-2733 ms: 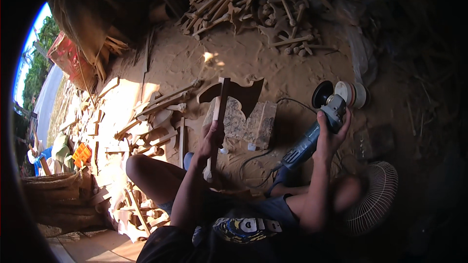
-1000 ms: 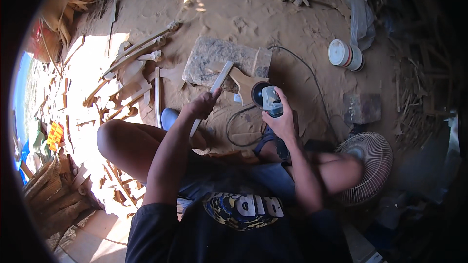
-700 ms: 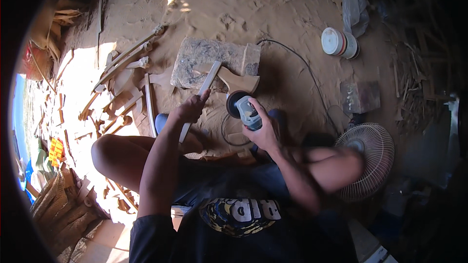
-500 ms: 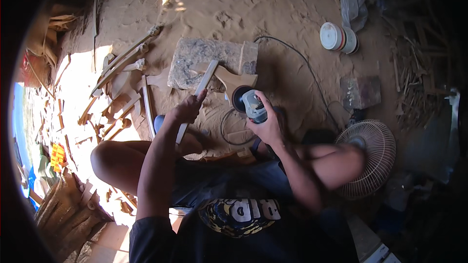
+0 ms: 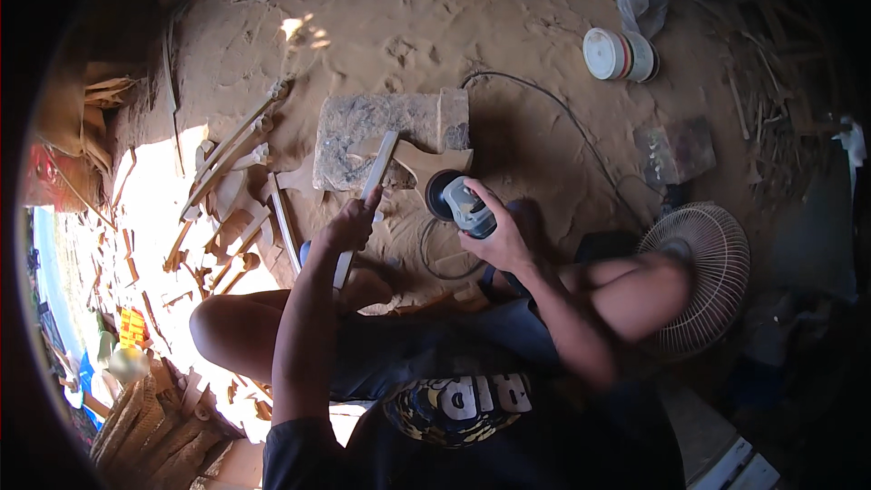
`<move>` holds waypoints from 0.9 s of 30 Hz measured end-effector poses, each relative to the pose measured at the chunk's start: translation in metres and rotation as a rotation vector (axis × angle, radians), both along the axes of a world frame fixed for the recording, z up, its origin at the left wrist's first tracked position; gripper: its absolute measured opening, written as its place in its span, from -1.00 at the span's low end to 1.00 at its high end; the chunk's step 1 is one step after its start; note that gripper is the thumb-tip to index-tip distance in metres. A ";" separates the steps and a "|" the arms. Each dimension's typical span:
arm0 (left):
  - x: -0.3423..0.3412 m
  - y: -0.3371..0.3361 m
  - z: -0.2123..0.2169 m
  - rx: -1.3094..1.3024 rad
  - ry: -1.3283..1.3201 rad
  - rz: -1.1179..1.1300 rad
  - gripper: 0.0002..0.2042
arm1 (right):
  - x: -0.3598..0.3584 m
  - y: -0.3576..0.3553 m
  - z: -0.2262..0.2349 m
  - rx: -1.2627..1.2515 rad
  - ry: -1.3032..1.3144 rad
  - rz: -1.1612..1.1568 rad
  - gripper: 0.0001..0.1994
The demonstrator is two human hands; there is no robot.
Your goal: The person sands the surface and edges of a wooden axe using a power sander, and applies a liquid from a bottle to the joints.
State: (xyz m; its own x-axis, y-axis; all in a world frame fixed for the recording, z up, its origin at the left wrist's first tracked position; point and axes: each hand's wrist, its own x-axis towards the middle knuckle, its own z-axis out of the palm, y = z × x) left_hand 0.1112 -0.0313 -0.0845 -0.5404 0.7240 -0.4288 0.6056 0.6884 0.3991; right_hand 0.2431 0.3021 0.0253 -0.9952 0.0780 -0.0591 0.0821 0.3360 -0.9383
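Observation:
My left hand (image 5: 349,225) is closed around a long pale flat bar (image 5: 382,160), which slants up to the stone-like block (image 5: 340,122). A curved, flat-cut wooden piece (image 5: 434,161) lies on the block's near edge, its left part under the bar. In my right hand (image 5: 506,245) is an angle grinder (image 5: 471,210), fingers wrapped around its body. Its dark round disc (image 5: 441,194) is at the wooden piece's lower right edge; I cannot tell whether they touch.
A black cable (image 5: 561,107) loops over the sandy ground at the right. Beyond it lies a white bucket (image 5: 606,54) on its side. A fan (image 5: 703,281) stands by my right knee, near a small block (image 5: 676,150). Wood offcuts (image 5: 231,154) lie scattered at the left.
The whole view has shifted slightly. Both hands keep their holds, and the bar, wooden piece and grinder stay in nearly the same places relative to the block.

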 end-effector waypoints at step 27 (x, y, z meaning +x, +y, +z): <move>0.031 0.013 -0.029 -0.003 0.856 -0.345 0.04 | 0.007 0.018 -0.008 -0.029 -0.174 -0.619 -0.14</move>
